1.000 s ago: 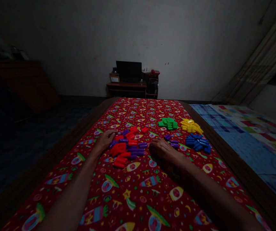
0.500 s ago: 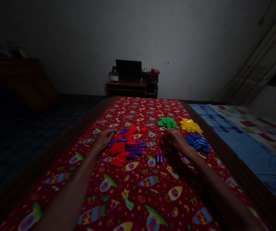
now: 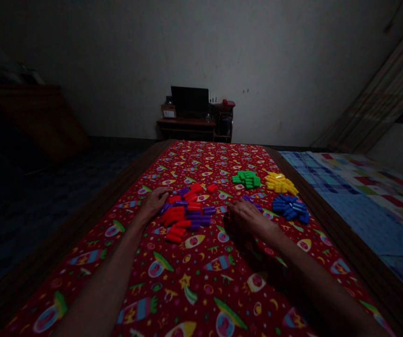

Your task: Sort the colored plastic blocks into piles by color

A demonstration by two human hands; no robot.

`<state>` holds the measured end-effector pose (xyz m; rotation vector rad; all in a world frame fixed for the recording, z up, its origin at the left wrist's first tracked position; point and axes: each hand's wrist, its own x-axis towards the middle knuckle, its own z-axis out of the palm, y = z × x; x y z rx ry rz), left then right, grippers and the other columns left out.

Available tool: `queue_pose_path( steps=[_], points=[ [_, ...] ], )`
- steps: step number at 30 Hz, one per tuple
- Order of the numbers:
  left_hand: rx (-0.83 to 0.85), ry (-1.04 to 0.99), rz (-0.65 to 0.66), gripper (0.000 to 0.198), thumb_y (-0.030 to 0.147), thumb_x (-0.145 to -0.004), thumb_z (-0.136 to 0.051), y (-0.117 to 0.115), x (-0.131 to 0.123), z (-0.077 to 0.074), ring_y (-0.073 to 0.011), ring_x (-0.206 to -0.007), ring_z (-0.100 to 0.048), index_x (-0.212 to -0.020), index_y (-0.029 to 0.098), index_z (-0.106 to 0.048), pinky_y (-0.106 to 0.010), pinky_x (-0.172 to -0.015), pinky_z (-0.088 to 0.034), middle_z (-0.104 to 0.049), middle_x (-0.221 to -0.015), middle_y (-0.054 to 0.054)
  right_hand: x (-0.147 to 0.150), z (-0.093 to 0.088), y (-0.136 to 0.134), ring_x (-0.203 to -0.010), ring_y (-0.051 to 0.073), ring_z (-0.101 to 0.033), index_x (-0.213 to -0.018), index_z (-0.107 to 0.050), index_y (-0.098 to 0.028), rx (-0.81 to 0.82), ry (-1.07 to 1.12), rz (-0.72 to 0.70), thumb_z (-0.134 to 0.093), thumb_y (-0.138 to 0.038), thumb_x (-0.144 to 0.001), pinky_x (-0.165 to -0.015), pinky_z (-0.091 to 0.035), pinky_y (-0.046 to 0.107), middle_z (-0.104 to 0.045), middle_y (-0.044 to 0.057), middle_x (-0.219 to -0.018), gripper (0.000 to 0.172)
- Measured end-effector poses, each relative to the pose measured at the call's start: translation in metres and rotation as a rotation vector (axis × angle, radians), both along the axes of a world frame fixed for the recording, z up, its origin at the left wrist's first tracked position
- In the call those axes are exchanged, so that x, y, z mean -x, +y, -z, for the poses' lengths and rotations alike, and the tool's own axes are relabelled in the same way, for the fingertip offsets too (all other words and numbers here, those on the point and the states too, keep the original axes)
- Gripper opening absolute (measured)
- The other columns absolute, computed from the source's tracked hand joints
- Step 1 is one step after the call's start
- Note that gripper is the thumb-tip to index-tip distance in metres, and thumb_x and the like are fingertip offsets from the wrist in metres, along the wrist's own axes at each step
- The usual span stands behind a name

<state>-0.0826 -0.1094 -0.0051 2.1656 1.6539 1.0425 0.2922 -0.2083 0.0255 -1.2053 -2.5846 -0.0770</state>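
My left hand [image 3: 154,200] rests at the left edge of a mixed heap of red plastic pieces [image 3: 173,216] and purple plastic pieces [image 3: 199,219]. Its fingers are loosely curved, thumb apart, with nothing seen in them. To the right of the heap, my right hand [image 3: 245,214] is low over the cloth, its fingers curled down together. Whatever they hold is hidden beneath the hand. Just beyond its knuckles lie loose purple pieces [image 3: 252,202], partly covered by the hand.
Separate piles of green pieces [image 3: 246,179], yellow pieces [image 3: 280,183] and blue pieces [image 3: 290,208] lie at the right of the red patterned cloth [image 3: 187,262]. A desk with a monitor [image 3: 190,100] stands against the far wall. Bedding [image 3: 349,206] spreads at the right.
My right hand has moved left and nearer, uncovering purple pieces behind it. The two purple pieces that lay in front of it no longer show. My left hand has stayed by the heap.
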Motion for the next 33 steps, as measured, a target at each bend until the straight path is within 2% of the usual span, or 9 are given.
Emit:
queue_pose_path(
  steps=[2,5,8,11,14,18,25,29,33],
  points=[
    [0.001,-0.014,-0.002,0.036,0.038,-0.079,-0.041,0.000,-0.001,0.000,-0.0238,-0.100,-0.063,-0.090,0.018,-0.069,-0.040,-0.096,-0.048,-0.070,-0.105,-0.010,-0.009,0.001,0.011,-0.126,0.029,-0.043,-0.126,-0.055,-0.014,-0.056,0.029,0.067,-0.046,-0.005,-0.083,-0.107,-0.033,0.051,-0.056,0.017,-0.127,0.044],
    [0.003,-0.033,0.002,0.035,0.038,-0.080,-0.041,-0.001,-0.003,0.000,-0.0233,-0.100,-0.063,-0.090,0.019,-0.069,-0.039,-0.096,-0.048,-0.070,-0.106,-0.008,-0.005,-0.004,0.022,-0.128,0.029,-0.041,-0.126,-0.054,-0.018,-0.065,0.077,0.052,-0.047,-0.010,-0.085,-0.106,-0.032,0.053,-0.054,0.015,-0.130,0.043],
    [0.001,-0.038,0.005,0.035,0.038,-0.080,-0.041,-0.003,-0.004,-0.002,-0.0230,-0.100,-0.062,-0.090,0.019,-0.069,-0.039,-0.095,-0.048,-0.070,-0.106,-0.008,0.024,-0.011,0.025,-0.117,0.025,-0.050,-0.123,-0.055,-0.018,-0.001,0.107,-0.054,-0.047,-0.016,-0.089,-0.099,-0.041,0.044,-0.058,0.014,-0.124,0.035],
    [-0.001,-0.022,0.009,0.034,0.037,-0.080,-0.041,-0.003,-0.003,-0.003,-0.0232,-0.100,-0.063,-0.090,0.018,-0.068,-0.039,-0.095,-0.048,-0.070,-0.105,-0.009,0.058,-0.011,0.024,-0.114,0.023,-0.051,-0.124,-0.053,-0.016,0.052,0.071,-0.155,-0.048,-0.012,-0.088,-0.095,-0.043,0.038,-0.056,0.015,-0.125,0.037],
    [-0.003,-0.012,0.016,0.034,0.037,-0.079,-0.041,-0.001,-0.003,-0.003,-0.0231,-0.099,-0.063,-0.089,0.018,-0.068,-0.040,-0.095,-0.048,-0.070,-0.103,-0.009,0.077,-0.010,0.024,-0.105,0.020,-0.054,-0.119,-0.056,-0.015,0.109,-0.007,-0.173,-0.047,-0.009,-0.087,-0.088,-0.044,0.032,-0.062,0.013,-0.114,0.033],
    [-0.013,-0.023,0.015,0.035,0.038,-0.080,-0.041,0.000,-0.001,-0.001,-0.0230,-0.099,-0.063,-0.089,0.018,-0.068,-0.039,-0.095,-0.048,-0.070,-0.103,-0.009,0.063,-0.015,0.029,-0.103,0.023,-0.055,-0.118,-0.060,-0.017,0.095,-0.044,-0.049,-0.046,-0.013,-0.088,-0.089,-0.041,0.034,-0.065,0.011,-0.110,0.033],
    [-0.001,-0.013,0.014,0.036,0.038,-0.079,-0.041,-0.001,-0.001,-0.001,-0.0236,-0.100,-0.063,-0.091,0.017,-0.068,-0.039,-0.096,-0.047,-0.070,-0.105,-0.010,-0.002,-0.024,0.044,-0.111,0.025,-0.054,-0.119,-0.062,-0.013,0.077,0.026,0.150,-0.047,-0.005,-0.081,-0.099,-0.036,0.040,-0.065,0.015,-0.111,0.042],
    [0.007,-0.005,0.011,0.037,0.038,-0.080,-0.041,-0.003,-0.002,-0.003,-0.0242,-0.101,-0.063,-0.091,0.017,-0.069,-0.040,-0.096,-0.047,-0.069,-0.106,-0.010,-0.003,-0.036,0.039,-0.104,0.024,-0.057,-0.120,-0.061,-0.013,0.053,0.156,0.030,-0.051,-0.009,-0.080,-0.091,-0.042,0.036,-0.066,0.014,-0.107,0.041],
    [0.010,-0.013,0.002,0.034,0.037,-0.080,-0.041,-0.003,-0.003,-0.003,-0.0236,-0.100,-0.063,-0.090,0.019,-0.069,-0.040,-0.095,-0.048,-0.070,-0.105,-0.008,0.039,-0.032,0.019,-0.092,0.020,-0.061,-0.124,-0.056,-0.014,0.092,0.265,-0.139,-0.049,-0.018,-0.089,-0.079,-0.044,0.029,-0.067,0.013,-0.106,0.036]
  ],
)
